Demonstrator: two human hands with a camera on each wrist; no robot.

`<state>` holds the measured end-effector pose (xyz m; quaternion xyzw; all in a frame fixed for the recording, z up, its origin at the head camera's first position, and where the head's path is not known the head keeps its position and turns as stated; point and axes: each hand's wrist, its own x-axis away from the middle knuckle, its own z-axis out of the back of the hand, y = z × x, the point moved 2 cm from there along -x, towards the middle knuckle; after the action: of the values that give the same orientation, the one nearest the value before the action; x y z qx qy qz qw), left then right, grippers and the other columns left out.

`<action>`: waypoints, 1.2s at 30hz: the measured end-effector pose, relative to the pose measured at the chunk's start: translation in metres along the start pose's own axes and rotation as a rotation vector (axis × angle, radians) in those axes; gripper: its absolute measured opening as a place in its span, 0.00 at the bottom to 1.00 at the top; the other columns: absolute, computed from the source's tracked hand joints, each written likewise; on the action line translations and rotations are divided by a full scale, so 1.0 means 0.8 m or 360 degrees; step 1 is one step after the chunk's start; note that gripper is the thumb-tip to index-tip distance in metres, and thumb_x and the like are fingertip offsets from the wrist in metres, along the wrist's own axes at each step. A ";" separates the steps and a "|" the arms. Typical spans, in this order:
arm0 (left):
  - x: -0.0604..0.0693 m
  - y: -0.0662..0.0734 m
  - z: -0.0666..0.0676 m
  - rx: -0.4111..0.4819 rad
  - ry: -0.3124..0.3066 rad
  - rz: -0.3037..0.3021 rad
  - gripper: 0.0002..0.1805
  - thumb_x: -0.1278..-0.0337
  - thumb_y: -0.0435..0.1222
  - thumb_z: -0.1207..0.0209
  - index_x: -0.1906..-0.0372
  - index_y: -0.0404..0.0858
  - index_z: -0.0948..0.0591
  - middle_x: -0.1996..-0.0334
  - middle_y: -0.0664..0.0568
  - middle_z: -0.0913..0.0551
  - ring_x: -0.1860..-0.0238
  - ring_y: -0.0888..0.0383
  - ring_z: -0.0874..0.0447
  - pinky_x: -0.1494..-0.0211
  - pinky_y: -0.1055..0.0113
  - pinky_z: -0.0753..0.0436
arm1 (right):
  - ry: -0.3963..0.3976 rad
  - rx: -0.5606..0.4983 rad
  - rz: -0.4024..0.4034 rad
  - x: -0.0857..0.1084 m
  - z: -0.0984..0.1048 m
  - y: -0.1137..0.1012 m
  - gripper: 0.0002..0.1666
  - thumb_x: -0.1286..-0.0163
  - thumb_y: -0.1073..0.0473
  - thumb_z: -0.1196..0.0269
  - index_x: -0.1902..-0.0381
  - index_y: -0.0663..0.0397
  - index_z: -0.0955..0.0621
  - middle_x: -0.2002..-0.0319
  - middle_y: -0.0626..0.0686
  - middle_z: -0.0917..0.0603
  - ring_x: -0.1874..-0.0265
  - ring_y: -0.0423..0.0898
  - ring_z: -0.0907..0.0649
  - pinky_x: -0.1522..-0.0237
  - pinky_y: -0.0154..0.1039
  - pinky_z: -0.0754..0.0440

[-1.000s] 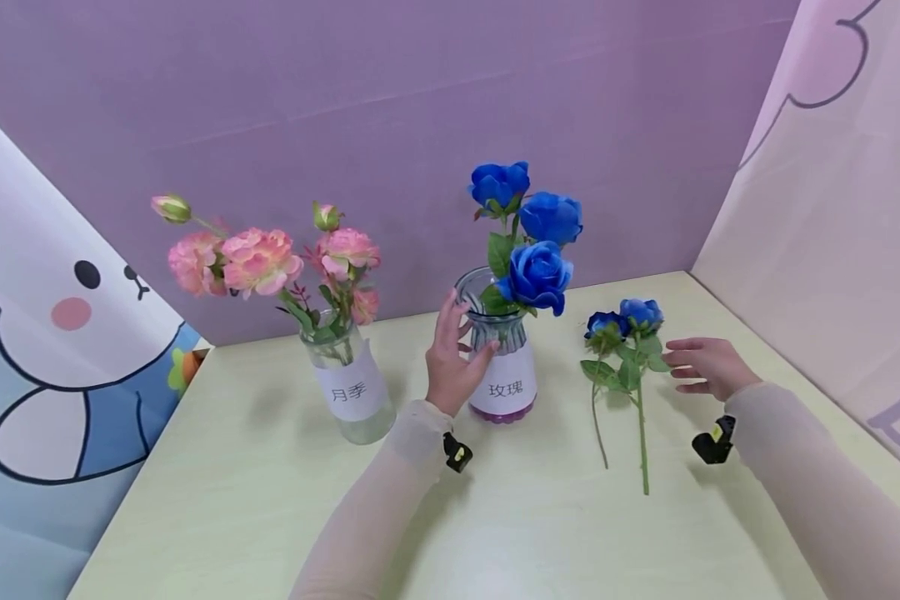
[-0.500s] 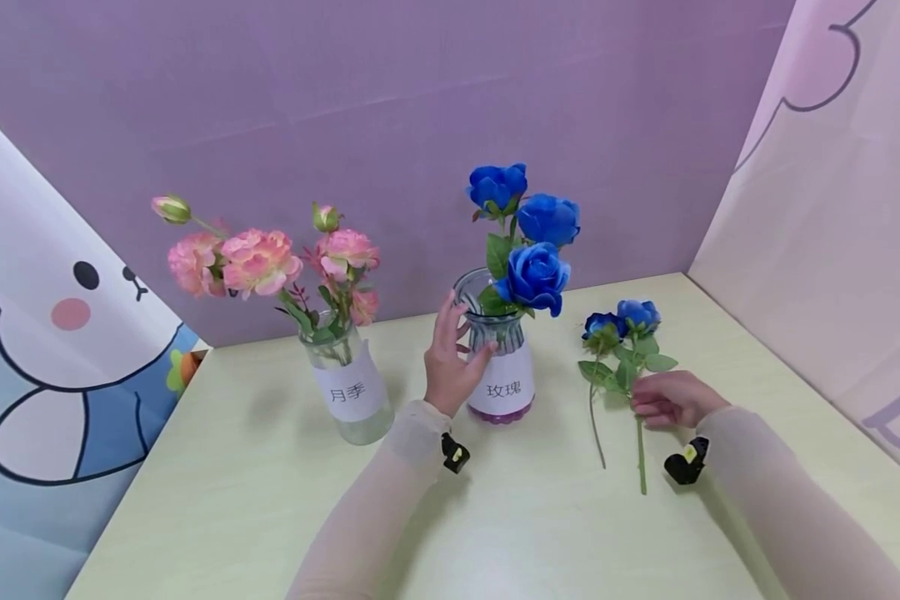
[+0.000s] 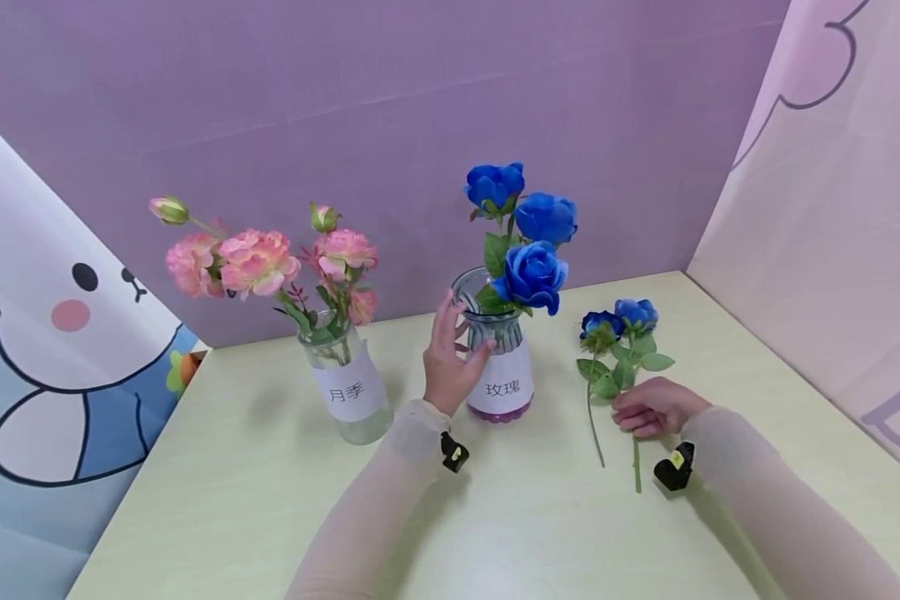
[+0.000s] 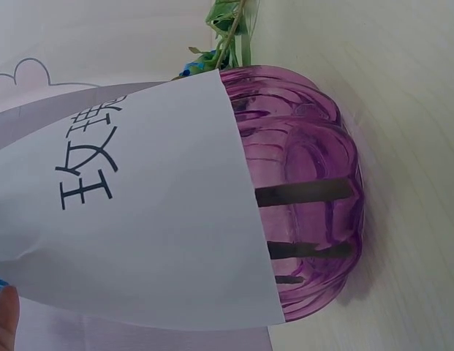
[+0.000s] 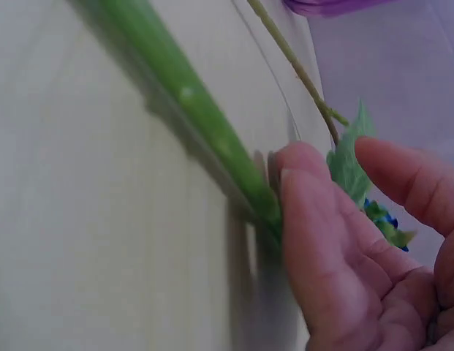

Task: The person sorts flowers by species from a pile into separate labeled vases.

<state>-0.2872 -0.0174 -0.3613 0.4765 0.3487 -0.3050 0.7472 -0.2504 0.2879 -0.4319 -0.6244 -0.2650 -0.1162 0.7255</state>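
Observation:
My left hand [image 3: 453, 362] holds the neck of a glass vase [image 3: 499, 408], thumb in front and fingers along the left side. The vase has a purple base and a white paper label [image 4: 161, 212]; several stems show through the base [image 4: 307, 192]. Three blue roses [image 3: 534, 277] stand in it. To the right, two more blue roses [image 3: 636, 314] lie on the table. My right hand [image 3: 660, 407] is over the right one's green stem [image 5: 190, 110]. In the right wrist view its fingers touch or nearly touch the stem, with the thumb apart from them.
Left of my left hand stands a second labelled glass vase [image 3: 350, 392] with pink flowers [image 3: 258, 262]. A purple backdrop [image 3: 345, 125] closes off the back of the pale table [image 3: 495, 517]. Printed cloth walls [image 3: 817, 275] flank both sides.
My right hand has moved left and toward me, from beside the lying roses onto the right one's stem. My left hand stays on the vase.

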 end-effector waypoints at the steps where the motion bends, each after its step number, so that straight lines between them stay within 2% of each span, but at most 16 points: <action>1: 0.000 0.000 0.000 0.0001 0.0001 0.0007 0.32 0.51 0.27 0.32 0.42 0.30 0.34 0.31 0.34 0.40 0.51 0.40 0.18 0.65 0.62 0.14 | 0.0010 0.0049 -0.0002 -0.001 -0.003 -0.001 0.06 0.33 0.64 0.41 0.65 0.61 0.18 0.76 0.50 0.15 0.78 0.40 0.16 0.71 0.34 0.14; 6: -0.001 0.001 0.001 0.0006 -0.0011 0.0035 0.31 0.51 0.27 0.32 0.42 0.30 0.34 0.31 0.35 0.40 0.51 0.39 0.18 0.64 0.62 0.14 | 0.0061 0.0150 0.0048 -0.005 -0.023 -0.009 0.06 0.35 0.65 0.40 0.65 0.65 0.19 0.78 0.51 0.16 0.80 0.40 0.17 0.73 0.33 0.15; 10: -0.001 0.000 0.000 0.0007 -0.0009 0.0033 0.31 0.50 0.28 0.32 0.42 0.31 0.34 0.31 0.34 0.40 0.51 0.39 0.18 0.64 0.61 0.14 | 0.0125 0.0188 0.0125 -0.008 -0.039 -0.016 0.10 0.36 0.68 0.40 0.60 0.73 0.21 0.79 0.51 0.17 0.82 0.39 0.18 0.75 0.32 0.16; 15: 0.000 -0.002 -0.001 0.0004 -0.0004 0.0017 0.31 0.51 0.28 0.32 0.42 0.31 0.33 0.31 0.34 0.40 0.51 0.39 0.18 0.65 0.62 0.14 | 0.0197 0.0259 0.0155 -0.013 -0.059 -0.021 0.23 0.38 0.72 0.40 0.47 0.81 0.30 0.79 0.50 0.19 0.83 0.39 0.20 0.76 0.31 0.17; 20: -0.001 -0.001 -0.003 0.0005 -0.0002 0.0002 0.31 0.51 0.28 0.32 0.42 0.31 0.34 0.32 0.33 0.40 0.52 0.38 0.18 0.65 0.62 0.13 | 0.0223 0.0309 0.0131 -0.019 -0.073 -0.025 0.33 0.40 0.74 0.39 0.40 0.82 0.39 0.80 0.51 0.20 0.84 0.40 0.21 0.78 0.31 0.18; 23: -0.001 0.001 -0.003 0.0005 -0.0014 0.0014 0.31 0.51 0.28 0.32 0.42 0.31 0.34 0.32 0.33 0.40 0.51 0.38 0.18 0.64 0.61 0.13 | 0.0255 0.0368 0.0100 -0.022 -0.078 -0.029 0.29 0.40 0.74 0.38 0.44 0.80 0.36 0.81 0.52 0.21 0.86 0.40 0.22 0.79 0.32 0.18; 28: -0.003 0.002 -0.003 -0.0007 -0.0021 0.0030 0.31 0.51 0.28 0.32 0.42 0.31 0.34 0.31 0.34 0.40 0.51 0.39 0.18 0.64 0.61 0.13 | 0.0272 0.0499 0.0089 -0.026 -0.083 -0.036 0.05 0.45 0.76 0.40 0.70 0.68 0.26 0.83 0.52 0.22 0.87 0.41 0.22 0.80 0.33 0.18; 30: -0.003 0.002 -0.003 -0.0010 -0.0025 0.0030 0.31 0.50 0.28 0.32 0.43 0.31 0.34 0.31 0.34 0.40 0.51 0.39 0.18 0.64 0.62 0.14 | 0.0265 0.0537 0.0082 -0.028 -0.084 -0.036 0.06 0.47 0.75 0.40 0.78 0.63 0.25 0.84 0.53 0.21 0.87 0.41 0.21 0.79 0.34 0.17; 33: -0.003 0.002 -0.002 -0.0008 -0.0036 0.0040 0.31 0.50 0.29 0.32 0.42 0.31 0.34 0.31 0.34 0.40 0.51 0.39 0.18 0.63 0.62 0.14 | 0.0261 0.0573 0.0075 -0.030 -0.085 -0.035 0.07 0.46 0.74 0.40 0.80 0.61 0.24 0.83 0.53 0.21 0.86 0.42 0.21 0.78 0.35 0.17; 36: -0.002 0.001 0.001 -0.0008 -0.0033 0.0047 0.31 0.50 0.29 0.32 0.42 0.31 0.33 0.31 0.34 0.40 0.51 0.39 0.19 0.63 0.62 0.14 | 0.0240 0.0532 0.0110 -0.032 -0.087 -0.034 0.02 0.45 0.73 0.41 0.73 0.66 0.23 0.82 0.53 0.20 0.85 0.43 0.21 0.78 0.35 0.17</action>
<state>-0.2872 -0.0172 -0.3592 0.4765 0.3346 -0.2979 0.7565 -0.2686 0.2115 -0.4278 -0.4933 -0.2039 -0.0922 0.8406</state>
